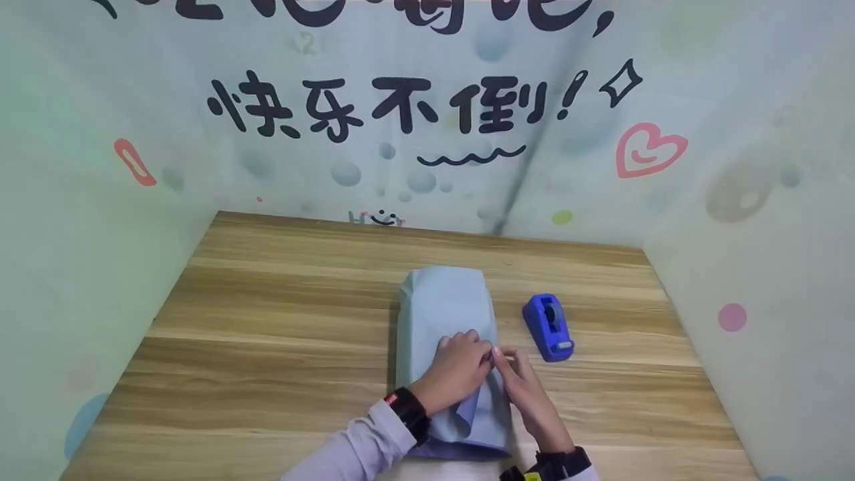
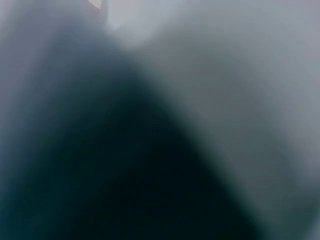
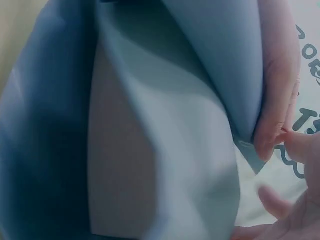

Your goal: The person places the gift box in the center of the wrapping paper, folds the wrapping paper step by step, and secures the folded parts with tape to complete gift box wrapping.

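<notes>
1. in the head view, the blue parcel [image 1: 441, 300] lies on the wooden surface [image 1: 287, 321], and its long axis goes away from the person, nearly straight forward. its near end looks open, with the paper spread there.
2. the left hand [image 1: 457, 367] rests on top of the parcel, coming from the left. its fingers are curled and, as i judge, they grip the upper part of the loose flap [image 1: 465, 415], which goes from the fingertips back toward the person.
3. the right hand [image 1: 528, 391] is at the right long side of the parcel, thumb and forefinger close together beside the left fingertips. whether it pinches something there, i cannot tell.
4. the relation which matters most, in my judgement, is this right-side edge: the fingertips of both hands come together on it. the tape dispenser [image 1: 549, 327] stands to the right of the parcel, apart from it, and the right hand is the nearer one.
5. in the left wrist view, all is dark and blurred; i cannot tell the hand from it.
6. in the right wrist view, the folds open over a greyish panel [image 3: 120, 150], and fingers [image 3: 277, 75] press at a pointed paper corner; whose fingers, i cannot say surely.
</notes>
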`<state>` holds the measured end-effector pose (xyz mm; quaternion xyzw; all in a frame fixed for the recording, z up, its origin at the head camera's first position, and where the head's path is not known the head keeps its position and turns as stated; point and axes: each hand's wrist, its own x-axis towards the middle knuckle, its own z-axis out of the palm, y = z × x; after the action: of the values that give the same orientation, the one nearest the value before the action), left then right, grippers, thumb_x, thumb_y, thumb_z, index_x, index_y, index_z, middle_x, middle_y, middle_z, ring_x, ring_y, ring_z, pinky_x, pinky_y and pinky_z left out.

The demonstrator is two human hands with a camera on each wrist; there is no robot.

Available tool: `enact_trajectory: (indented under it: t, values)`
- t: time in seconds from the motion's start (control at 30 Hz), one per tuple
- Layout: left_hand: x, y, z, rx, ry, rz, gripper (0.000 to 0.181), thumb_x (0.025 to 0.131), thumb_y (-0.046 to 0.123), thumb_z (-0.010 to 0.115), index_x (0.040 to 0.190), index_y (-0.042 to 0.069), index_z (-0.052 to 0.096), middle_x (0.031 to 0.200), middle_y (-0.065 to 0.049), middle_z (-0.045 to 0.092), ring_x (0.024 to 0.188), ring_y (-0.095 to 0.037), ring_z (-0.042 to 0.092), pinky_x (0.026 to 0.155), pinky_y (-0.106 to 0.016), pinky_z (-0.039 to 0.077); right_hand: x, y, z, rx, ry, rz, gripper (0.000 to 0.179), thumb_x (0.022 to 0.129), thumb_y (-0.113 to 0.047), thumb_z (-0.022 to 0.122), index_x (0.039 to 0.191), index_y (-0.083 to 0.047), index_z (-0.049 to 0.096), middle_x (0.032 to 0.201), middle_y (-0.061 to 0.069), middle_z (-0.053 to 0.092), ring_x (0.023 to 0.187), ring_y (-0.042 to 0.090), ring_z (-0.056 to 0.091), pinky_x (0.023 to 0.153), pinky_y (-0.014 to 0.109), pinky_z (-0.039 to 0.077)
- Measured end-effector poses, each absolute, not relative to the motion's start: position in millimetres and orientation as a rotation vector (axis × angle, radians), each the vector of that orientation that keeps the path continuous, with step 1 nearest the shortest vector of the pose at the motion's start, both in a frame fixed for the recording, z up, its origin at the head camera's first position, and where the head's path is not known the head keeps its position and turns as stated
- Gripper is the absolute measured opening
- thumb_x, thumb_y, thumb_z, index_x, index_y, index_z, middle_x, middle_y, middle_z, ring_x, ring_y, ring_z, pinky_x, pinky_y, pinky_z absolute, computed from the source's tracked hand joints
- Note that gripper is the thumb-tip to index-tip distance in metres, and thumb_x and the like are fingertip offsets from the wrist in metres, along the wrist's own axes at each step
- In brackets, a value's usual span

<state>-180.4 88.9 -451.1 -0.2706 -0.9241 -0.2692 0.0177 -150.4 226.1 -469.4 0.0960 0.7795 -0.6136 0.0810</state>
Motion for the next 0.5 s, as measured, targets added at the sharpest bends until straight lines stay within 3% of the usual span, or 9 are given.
enact_trajectory:
  t: [0.1, 0.17, 0.23, 0.3, 0.37, 0.43, 0.5]
  values:
    - [-179, 91, -452, -0.835, -2.857, -0.826, 0.017, 0.092, 0.027, 0.055, 0.082, 0.016, 0.062, 0.078, 0.002, 0.051, 0.076, -0.016, 0.050, 0.066, -0.026, 0.032, -155, 228, -468, 0.259, 2.286, -1.839, 0.052, 0.099, -0.042, 0.037, 0.129, 0.000, 0.046, 0.133, 0.022, 0.044, 0.116, 0.033, 0.043, 0.084, 0.046, 0.045]
    - [-178, 93, -453, -0.848, -2.837, -0.788, 0.015, 0.092, 0.027, 0.056, 0.087, 0.015, 0.064, 0.082, 0.001, 0.054, 0.080, -0.016, 0.051, 0.067, -0.026, 0.034, -158, 230, -467, 0.278, 2.238, -1.852, 0.060, 0.098, -0.045, 0.035, 0.133, 0.003, 0.043, 0.140, 0.023, 0.037, 0.126, 0.037, 0.034, 0.092, 0.058, 0.039]
    - [-176, 94, -454, -0.876, -2.818, -0.722, 0.016, 0.092, 0.027, 0.056, 0.095, 0.015, 0.065, 0.088, 0.001, 0.057, 0.084, -0.017, 0.052, 0.069, -0.026, 0.037, -163, 231, -466, 0.319, 2.208, -1.864, 0.062, 0.097, -0.045, 0.039, 0.134, 0.004, 0.043, 0.139, 0.023, 0.038, 0.126, 0.037, 0.035, 0.095, 0.059, 0.037]
    - [-175, 96, -457, -0.901, -2.798, -0.642, 0.018, 0.091, 0.027, 0.057, 0.103, 0.015, 0.065, 0.095, 0.000, 0.060, 0.088, -0.017, 0.053, 0.070, -0.027, 0.039, -169, 233, -467, 0.365, 2.218, -1.874, 0.053, 0.096, -0.039, 0.046, 0.124, 0.005, 0.052, 0.124, 0.018, 0.051, 0.110, 0.029, 0.047, 0.089, 0.047, 0.044]
    - [-173, 96, -460, -0.917, -2.797, -0.584, 0.022, 0.091, 0.027, 0.057, 0.108, 0.015, 0.064, 0.098, 0.000, 0.061, 0.090, -0.017, 0.054, 0.071, -0.027, 0.041, -173, 234, -468, 0.377, 2.279, -1.861, 0.036, 0.094, -0.028, 0.052, 0.108, 0.004, 0.060, 0.099, 0.010, 0.059, 0.086, 0.019, 0.053, 0.075, 0.031, 0.046]
    - [-173, 96, -464, -0.928, -2.799, -0.565, 0.022, 0.091, 0.029, 0.058, 0.107, 0.015, 0.064, 0.097, 0.001, 0.060, 0.089, -0.016, 0.053, 0.072, -0.027, 0.042, -176, 236, -470, 0.346, 2.356, -1.837, 0.021, 0.091, -0.017, 0.055, 0.092, 0.003, 0.063, 0.077, 0.002, 0.055, 0.064, 0.011, 0.048, 0.059, 0.021, 0.040]
    - [-172, 93, -467, -0.941, -2.800, -0.595, 0.021, 0.092, 0.030, 0.056, 0.104, 0.016, 0.065, 0.094, 0.001, 0.059, 0.087, -0.015, 0.052, 0.073, -0.027, 0.042, -177, 236, -471, 0.307, 2.429, -1.794, 0.015, 0.089, -0.010, 0.057, 0.082, 0.002, 0.063, 0.067, -0.003, 0.047, 0.053, 0.007, 0.038, 0.050, 0.020, 0.031]
